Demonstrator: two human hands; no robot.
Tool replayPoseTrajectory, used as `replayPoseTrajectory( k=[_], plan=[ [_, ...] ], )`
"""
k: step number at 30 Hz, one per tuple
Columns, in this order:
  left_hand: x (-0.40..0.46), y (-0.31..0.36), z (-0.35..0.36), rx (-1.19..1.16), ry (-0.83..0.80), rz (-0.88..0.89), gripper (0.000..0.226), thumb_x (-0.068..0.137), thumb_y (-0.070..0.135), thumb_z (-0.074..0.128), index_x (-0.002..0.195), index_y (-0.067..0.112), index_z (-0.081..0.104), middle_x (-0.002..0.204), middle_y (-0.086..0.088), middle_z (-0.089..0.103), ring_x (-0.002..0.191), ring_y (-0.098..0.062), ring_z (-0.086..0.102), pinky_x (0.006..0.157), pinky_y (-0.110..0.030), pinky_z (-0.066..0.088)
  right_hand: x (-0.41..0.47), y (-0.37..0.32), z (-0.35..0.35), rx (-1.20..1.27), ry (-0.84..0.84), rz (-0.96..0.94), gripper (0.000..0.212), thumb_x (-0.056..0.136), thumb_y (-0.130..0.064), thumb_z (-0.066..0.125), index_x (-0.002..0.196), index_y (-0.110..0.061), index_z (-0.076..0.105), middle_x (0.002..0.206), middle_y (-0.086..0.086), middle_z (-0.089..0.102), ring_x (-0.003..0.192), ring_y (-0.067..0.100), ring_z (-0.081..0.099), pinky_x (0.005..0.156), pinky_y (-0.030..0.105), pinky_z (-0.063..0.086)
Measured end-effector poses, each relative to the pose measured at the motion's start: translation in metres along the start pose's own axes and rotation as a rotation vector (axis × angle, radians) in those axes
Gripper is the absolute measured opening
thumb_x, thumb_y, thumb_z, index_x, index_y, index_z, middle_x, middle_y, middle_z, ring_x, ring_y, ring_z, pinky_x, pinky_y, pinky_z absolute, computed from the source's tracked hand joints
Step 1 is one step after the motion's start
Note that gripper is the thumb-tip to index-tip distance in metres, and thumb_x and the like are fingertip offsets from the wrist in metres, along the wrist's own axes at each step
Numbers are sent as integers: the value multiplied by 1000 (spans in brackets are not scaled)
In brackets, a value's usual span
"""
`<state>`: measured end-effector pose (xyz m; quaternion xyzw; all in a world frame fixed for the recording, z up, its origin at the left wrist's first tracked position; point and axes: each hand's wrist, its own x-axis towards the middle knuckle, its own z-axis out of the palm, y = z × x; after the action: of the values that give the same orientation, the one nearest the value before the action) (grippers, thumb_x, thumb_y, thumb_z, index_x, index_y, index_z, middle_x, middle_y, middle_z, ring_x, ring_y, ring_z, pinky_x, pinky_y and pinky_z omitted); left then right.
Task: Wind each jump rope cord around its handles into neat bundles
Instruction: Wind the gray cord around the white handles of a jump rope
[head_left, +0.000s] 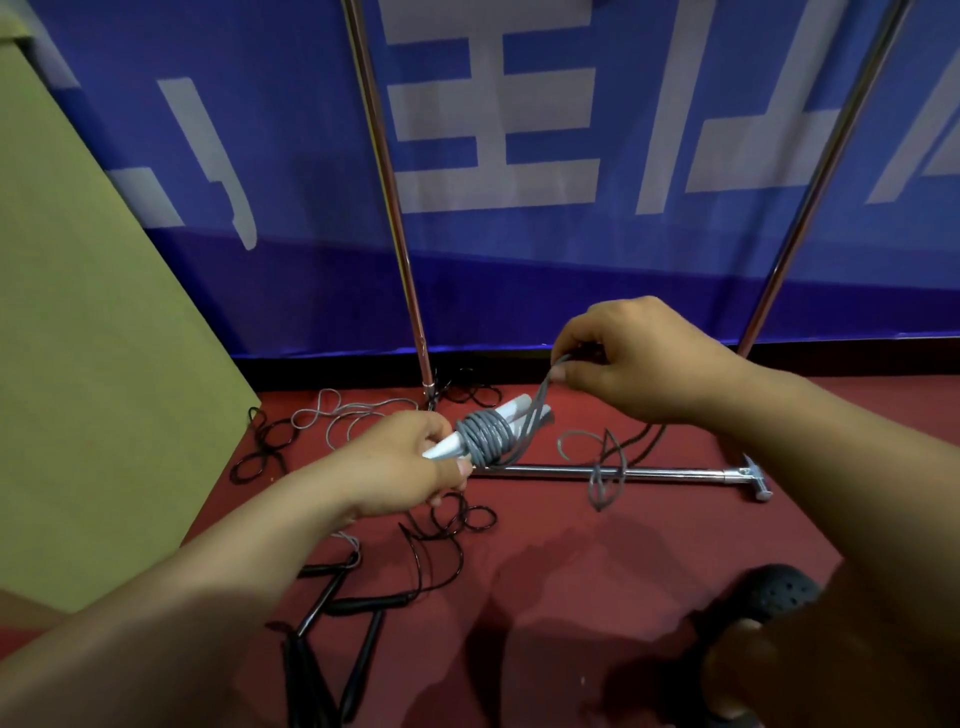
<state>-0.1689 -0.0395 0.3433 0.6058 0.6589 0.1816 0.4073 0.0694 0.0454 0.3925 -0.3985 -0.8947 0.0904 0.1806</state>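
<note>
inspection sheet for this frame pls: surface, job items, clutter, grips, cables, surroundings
Surface: dark red floor, partly in shadow.
Job's things: white handles held together above the floor, grey cord coiled around them in several turns; its loose tail lies over the metal bar. Black-handled ropes unwound on the floor.
Clutter: black perforated shoe at lower right.
Grips: left hand grips the near ends of the handles; right hand pinches the grey cord above the bundle.
Cables: thin grey cord and black cords tangled loose near the cardboard.
Surroundings: blue banner with white characters, two chrome poles, cardboard sheet at left.
</note>
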Motion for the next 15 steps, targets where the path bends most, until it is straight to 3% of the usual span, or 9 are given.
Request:
replayPoseTrajectory(
  k=[5, 8, 11, 15],
  plan=[
    [-5, 8, 5, 75, -68, 74, 12, 92, 13, 66, 91, 17, 55, 79, 3, 76, 74, -16, 70, 75, -40, 55, 1, 2, 1, 15, -8, 28, 13, 87, -34, 71, 94, -24, 74, 87, -12, 69, 82, 7, 62, 73, 24, 48],
    [-8, 15, 8, 143, -108, 115, 14, 95, 11, 61, 92, 18, 50, 74, 17, 73, 70, -3, 69, 70, -33, 54, 0, -1, 3, 21, -15, 17, 13, 87, -34, 71, 96, -24, 74, 84, -15, 65, 80, 5, 60, 74, 23, 48],
    [-12, 20, 9, 168, -134, 169, 15, 96, 11, 60, 93, 19, 47, 82, 10, 75, 65, -8, 64, 62, -30, 51, -1, -5, 7, 30, -32, 7, 12, 87, -33, 71, 95, -25, 74, 77, -19, 60, 75, 1, 56, 68, 15, 42],
    [-17, 26, 10, 245, -134, 252, 17, 94, 16, 61, 93, 24, 47, 81, 9, 70, 63, 0, 53, 58, -18, 40, -1, -5, 11, 77, -77, 50, 11, 87, -34, 71, 94, -26, 73, 80, -8, 73, 74, 3, 65, 64, 7, 41]
  ],
)
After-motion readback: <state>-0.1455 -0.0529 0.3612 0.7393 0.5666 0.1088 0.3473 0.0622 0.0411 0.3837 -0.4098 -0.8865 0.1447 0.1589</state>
